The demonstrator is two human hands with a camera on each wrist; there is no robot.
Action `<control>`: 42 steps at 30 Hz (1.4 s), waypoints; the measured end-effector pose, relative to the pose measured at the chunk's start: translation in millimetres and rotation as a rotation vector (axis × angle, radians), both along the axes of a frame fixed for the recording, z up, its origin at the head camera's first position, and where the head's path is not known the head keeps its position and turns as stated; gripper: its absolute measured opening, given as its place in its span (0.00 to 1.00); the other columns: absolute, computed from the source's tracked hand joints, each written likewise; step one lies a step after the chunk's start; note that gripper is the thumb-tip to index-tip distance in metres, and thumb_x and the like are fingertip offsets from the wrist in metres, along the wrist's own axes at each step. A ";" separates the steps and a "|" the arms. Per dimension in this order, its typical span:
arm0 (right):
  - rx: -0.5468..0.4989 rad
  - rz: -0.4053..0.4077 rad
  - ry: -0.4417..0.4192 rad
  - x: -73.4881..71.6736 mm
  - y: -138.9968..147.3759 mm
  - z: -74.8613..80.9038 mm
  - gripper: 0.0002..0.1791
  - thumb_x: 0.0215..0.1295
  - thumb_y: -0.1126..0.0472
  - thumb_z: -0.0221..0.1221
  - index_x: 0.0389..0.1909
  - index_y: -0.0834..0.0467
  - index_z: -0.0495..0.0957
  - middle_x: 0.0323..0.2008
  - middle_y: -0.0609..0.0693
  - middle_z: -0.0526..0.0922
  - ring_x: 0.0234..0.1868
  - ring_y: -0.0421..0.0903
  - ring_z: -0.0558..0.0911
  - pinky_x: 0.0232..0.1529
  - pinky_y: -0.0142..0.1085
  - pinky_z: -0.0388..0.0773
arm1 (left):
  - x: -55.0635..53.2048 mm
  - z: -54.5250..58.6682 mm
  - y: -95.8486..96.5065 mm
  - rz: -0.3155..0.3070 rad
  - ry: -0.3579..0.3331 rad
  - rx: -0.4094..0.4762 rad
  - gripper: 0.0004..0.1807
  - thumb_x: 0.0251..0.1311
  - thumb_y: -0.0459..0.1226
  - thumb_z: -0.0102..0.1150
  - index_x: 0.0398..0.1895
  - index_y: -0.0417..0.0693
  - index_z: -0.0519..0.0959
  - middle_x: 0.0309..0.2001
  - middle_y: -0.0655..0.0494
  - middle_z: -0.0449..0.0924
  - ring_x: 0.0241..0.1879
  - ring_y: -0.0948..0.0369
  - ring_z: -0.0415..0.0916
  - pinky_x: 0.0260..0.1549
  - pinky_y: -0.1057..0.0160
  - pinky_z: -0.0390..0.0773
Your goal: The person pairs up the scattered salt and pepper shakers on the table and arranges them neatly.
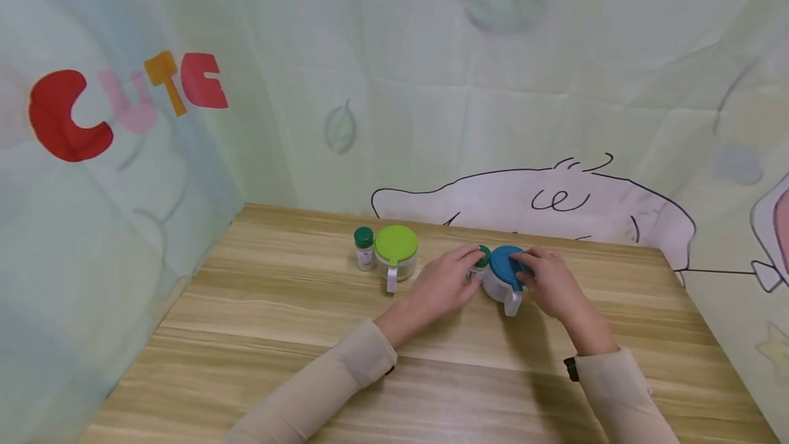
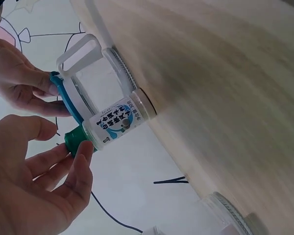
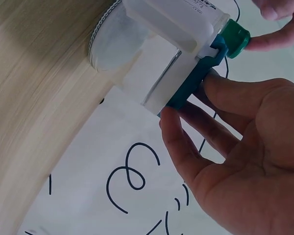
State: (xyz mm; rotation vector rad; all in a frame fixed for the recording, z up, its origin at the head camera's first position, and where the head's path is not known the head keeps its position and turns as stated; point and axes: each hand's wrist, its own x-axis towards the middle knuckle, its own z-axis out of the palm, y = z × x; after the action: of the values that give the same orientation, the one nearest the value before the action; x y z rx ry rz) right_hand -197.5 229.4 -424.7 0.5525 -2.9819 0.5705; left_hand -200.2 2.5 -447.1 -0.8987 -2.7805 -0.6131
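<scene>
My left hand (image 1: 445,281) is at a small seasoning bottle (image 2: 120,121) with a green cap. Its fingers touch the cap, while the thumb stands off it in the left wrist view. Right beside that bottle is a clear handled jar (image 1: 496,286) with a blue lid (image 3: 188,88). My right hand (image 1: 552,284) holds this lid by its edge between thumb and fingers. Both items stand upright on the table. To the left, another green-capped bottle (image 1: 364,250) stands close beside a handled jar with a lime-green lid (image 1: 396,243).
The wood-grain table (image 1: 296,334) ends at a printed curtain (image 1: 296,122) behind and at the sides. Part of a clear container (image 2: 220,215) shows low in the left wrist view. A dark band (image 1: 572,369) sits at the right sleeve cuff.
</scene>
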 end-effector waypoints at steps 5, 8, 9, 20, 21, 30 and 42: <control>-0.003 0.000 -0.004 1.2 -3.2 0.6 0.19 0.73 0.70 0.62 0.62 0.70 0.80 0.57 0.69 0.80 0.56 0.69 0.79 0.58 0.64 0.77 | -6.6 2.0 -0.9 0.005 -0.004 0.042 0.22 0.75 0.40 0.59 0.68 0.45 0.80 0.70 0.51 0.78 0.68 0.55 0.77 0.66 0.59 0.78; -0.004 0.007 -0.003 0.6 -5.2 2.2 0.19 0.73 0.70 0.62 0.62 0.71 0.80 0.56 0.68 0.81 0.55 0.68 0.79 0.58 0.63 0.77 | -9.4 4.0 -2.6 0.015 -0.011 0.043 0.20 0.76 0.40 0.58 0.67 0.45 0.81 0.69 0.52 0.79 0.68 0.55 0.76 0.67 0.59 0.77; -0.001 0.011 -0.004 0.3 -5.8 2.7 0.19 0.73 0.70 0.62 0.62 0.71 0.80 0.56 0.68 0.81 0.55 0.68 0.79 0.58 0.63 0.77 | -10.0 4.6 -3.2 0.020 -0.017 0.042 0.20 0.77 0.40 0.58 0.67 0.46 0.82 0.68 0.52 0.79 0.68 0.56 0.75 0.68 0.60 0.77; 0.015 0.021 -0.022 -3.6 -8.2 4.0 0.19 0.74 0.69 0.61 0.63 0.70 0.79 0.57 0.68 0.80 0.57 0.69 0.79 0.60 0.64 0.76 | -13.0 7.0 -12.5 0.017 -0.013 0.212 0.17 0.79 0.40 0.57 0.64 0.49 0.84 0.66 0.54 0.81 0.68 0.56 0.75 0.69 0.59 0.76; 0.018 0.025 -0.022 -4.1 -8.0 4.2 0.20 0.74 0.69 0.61 0.63 0.70 0.79 0.57 0.69 0.80 0.57 0.69 0.79 0.60 0.64 0.76 | -12.4 8.1 -14.0 0.018 -0.010 0.223 0.17 0.78 0.40 0.57 0.64 0.49 0.84 0.66 0.54 0.81 0.68 0.56 0.75 0.69 0.57 0.76; 0.054 0.055 -0.025 -10.3 -8.6 11.2 0.20 0.72 0.70 0.63 0.62 0.70 0.79 0.59 0.69 0.79 0.59 0.72 0.78 0.63 0.67 0.74 | -3.8 11.7 -35.7 -0.011 0.034 0.188 0.18 0.75 0.39 0.61 0.63 0.45 0.83 0.66 0.48 0.80 0.70 0.51 0.74 0.73 0.47 0.70; 0.140 0.129 -0.115 -7.0 6.2 23.4 0.29 0.75 0.62 0.63 0.72 0.70 0.71 0.67 0.72 0.73 0.67 0.76 0.72 0.64 0.70 0.73 | 8.5 7.4 -74.7 0.035 0.080 0.121 0.28 0.71 0.53 0.64 0.67 0.48 0.80 0.71 0.48 0.77 0.75 0.46 0.68 0.75 0.40 0.66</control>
State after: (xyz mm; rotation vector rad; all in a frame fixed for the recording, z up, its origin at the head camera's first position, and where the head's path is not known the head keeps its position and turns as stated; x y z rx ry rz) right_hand -204.5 235.6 -401.3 0.7527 -3.1297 0.4161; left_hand -191.7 -72.2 -439.7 -0.8290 -2.6506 -0.7152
